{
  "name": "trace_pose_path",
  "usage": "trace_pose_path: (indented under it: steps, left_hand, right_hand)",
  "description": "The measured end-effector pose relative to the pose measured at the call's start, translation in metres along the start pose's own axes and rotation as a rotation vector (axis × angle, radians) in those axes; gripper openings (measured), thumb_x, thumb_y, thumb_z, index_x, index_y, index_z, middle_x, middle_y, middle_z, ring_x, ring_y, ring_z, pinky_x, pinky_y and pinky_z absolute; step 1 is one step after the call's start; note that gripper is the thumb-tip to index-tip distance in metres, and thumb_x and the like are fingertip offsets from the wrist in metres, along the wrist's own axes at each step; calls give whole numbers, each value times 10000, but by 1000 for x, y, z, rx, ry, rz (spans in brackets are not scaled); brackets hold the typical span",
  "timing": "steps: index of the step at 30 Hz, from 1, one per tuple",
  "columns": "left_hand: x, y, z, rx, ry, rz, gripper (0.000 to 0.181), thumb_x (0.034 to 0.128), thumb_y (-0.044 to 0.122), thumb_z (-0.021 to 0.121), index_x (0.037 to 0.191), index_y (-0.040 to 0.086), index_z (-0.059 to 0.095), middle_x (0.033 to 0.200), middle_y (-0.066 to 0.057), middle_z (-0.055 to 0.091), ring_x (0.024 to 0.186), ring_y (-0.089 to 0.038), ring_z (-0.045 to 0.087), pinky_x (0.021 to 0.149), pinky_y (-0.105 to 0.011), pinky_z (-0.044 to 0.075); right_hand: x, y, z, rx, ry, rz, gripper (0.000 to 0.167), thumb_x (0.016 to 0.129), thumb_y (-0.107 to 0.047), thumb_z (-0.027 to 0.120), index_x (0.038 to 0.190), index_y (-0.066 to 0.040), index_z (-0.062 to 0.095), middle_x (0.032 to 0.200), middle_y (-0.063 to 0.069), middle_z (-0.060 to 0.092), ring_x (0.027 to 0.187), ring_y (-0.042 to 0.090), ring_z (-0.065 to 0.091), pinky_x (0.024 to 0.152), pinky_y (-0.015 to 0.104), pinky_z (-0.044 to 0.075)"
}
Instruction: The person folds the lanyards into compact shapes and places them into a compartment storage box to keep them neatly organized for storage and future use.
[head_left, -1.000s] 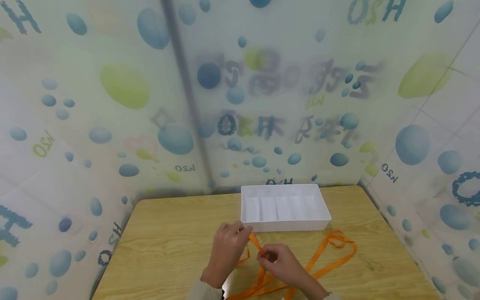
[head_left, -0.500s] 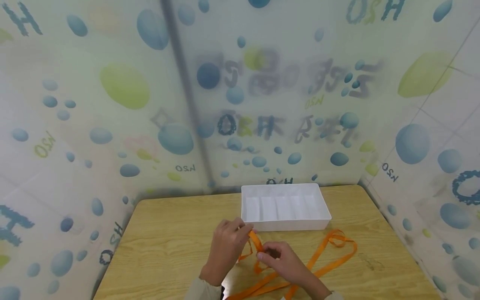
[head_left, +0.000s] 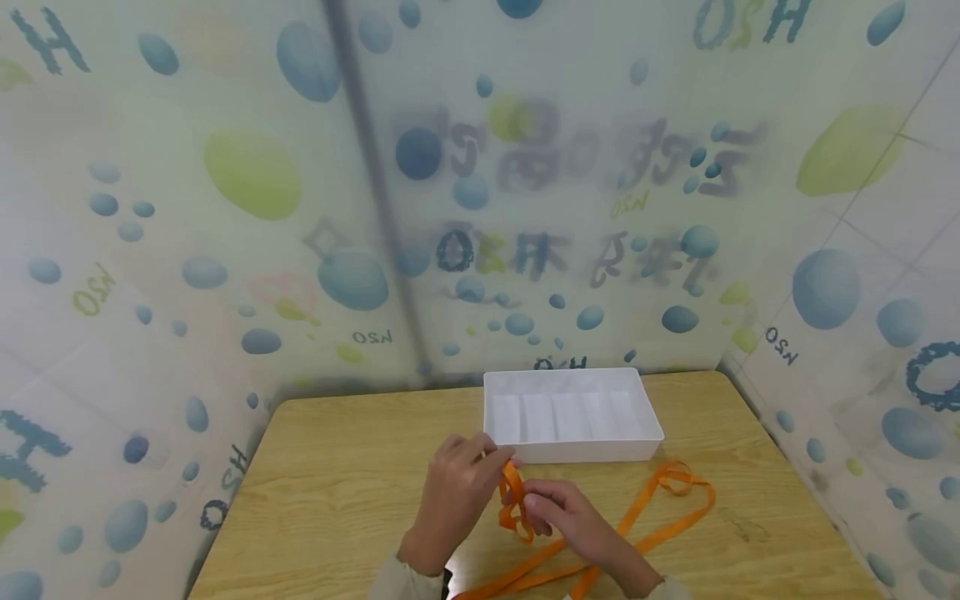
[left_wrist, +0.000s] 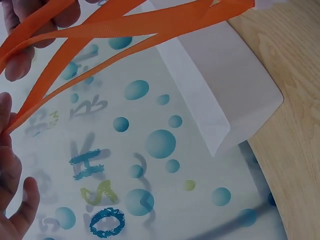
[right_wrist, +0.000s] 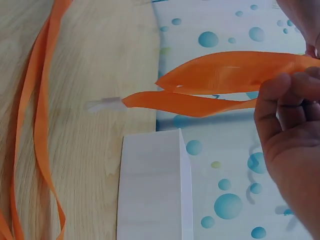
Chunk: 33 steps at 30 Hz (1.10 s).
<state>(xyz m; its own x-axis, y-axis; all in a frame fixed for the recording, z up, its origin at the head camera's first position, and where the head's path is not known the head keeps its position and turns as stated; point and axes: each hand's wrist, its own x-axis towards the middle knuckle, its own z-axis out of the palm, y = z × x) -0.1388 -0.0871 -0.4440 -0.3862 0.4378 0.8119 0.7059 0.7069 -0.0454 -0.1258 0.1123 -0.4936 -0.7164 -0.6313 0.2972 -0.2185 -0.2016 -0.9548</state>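
Near the table's middle, both hands hold an orange ribbon [head_left: 514, 482], [right_wrist: 225, 72]. My left hand [head_left: 456, 496] pinches its upper part between thumb and fingers, just in front of the white tray. At the ribbon's right side, my right hand [head_left: 573, 521] grips it with curled fingers. Flat strands stretch between the hands in the left wrist view. A whitish, clear end piece [right_wrist: 106, 104] hangs on one strand in the right wrist view. The remaining length of ribbon [head_left: 678, 523] lies looped on the table, partly under the right forearm.
The white tray [head_left: 588, 452], divided into several compartments, stands behind the hands against the back of the wooden table [head_left: 337, 492]. Cloth walls [head_left: 247, 171] printed with blue and green drops enclose the table at the back and sides.
The held ribbon has gone from a stretched strip between the hands to small loops hanging from the left hand. The right hand has moved slightly, its fingers shifting. The tray has stayed put.
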Motion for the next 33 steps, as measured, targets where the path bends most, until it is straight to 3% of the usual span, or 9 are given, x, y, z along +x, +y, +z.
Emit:
trace_pose_path:
  steps: [3,9,13,17,21,26,29,33]
  left_hand:
    - [2,1,-3,-8,6,2,135,775,200,852,856,118,782,724,19,539,553,-87,460,558,-238,434]
    - [6,3,-7,-22,-13,-15,144,759,141,867,873,102,788,728,11,570,567,-95,490,566,-247,451]
    - [7,2,-10,-32,-8,-27,223,690,156,911,870,91,797,714,12,632,583,-91,546,587,-267,486]
    - [8,-1,-11,-38,53,-15,223,699,240,903,812,86,788,679,26,687,558,-77,582,587,-275,497]
    - [8,-3,-12,-22,86,3,225,794,302,833,766,88,769,660,33,697,533,-69,590,576,-274,491]
    - [8,-4,-14,-33,74,-24,278,878,339,760,752,92,766,648,41,690,520,-65,580,570,-276,494]
    - [9,-4,-15,-48,90,-50,279,876,336,767,735,95,762,630,47,676,497,-61,552,567,-279,494]
    - [11,-2,-18,-66,100,-88,224,770,284,862,714,93,759,608,42,664,471,-60,521,560,-277,490]
  right_hand:
    - [2,0,0,46,-51,-92,307,1062,21,285,1049,160,559,669,240,425,560,322,383,505,315,415]
    - [3,-2,5,97,-78,-92,209,1037,57,391,1011,155,573,684,270,464,540,356,390,517,218,459]
    - [1,-6,7,20,-21,-22,174,1022,20,480,970,93,629,686,233,496,540,291,436,537,230,478]
    - [-2,-7,7,-86,38,14,155,1002,-6,545,971,21,694,749,186,568,610,131,519,586,262,524]
    - [-5,-6,7,-191,103,5,147,981,-25,595,960,-39,740,859,84,609,693,50,551,595,259,532]
    - [-9,-4,6,-233,145,-20,159,967,-16,614,942,-96,749,864,31,632,642,34,501,513,222,466]
    - [-11,-2,5,-236,162,-41,132,949,-2,634,975,-73,743,803,76,654,612,19,480,486,214,450]
    - [-14,0,5,-231,236,25,153,921,-22,683,1069,-4,716,805,73,682,609,-6,507,504,213,471]
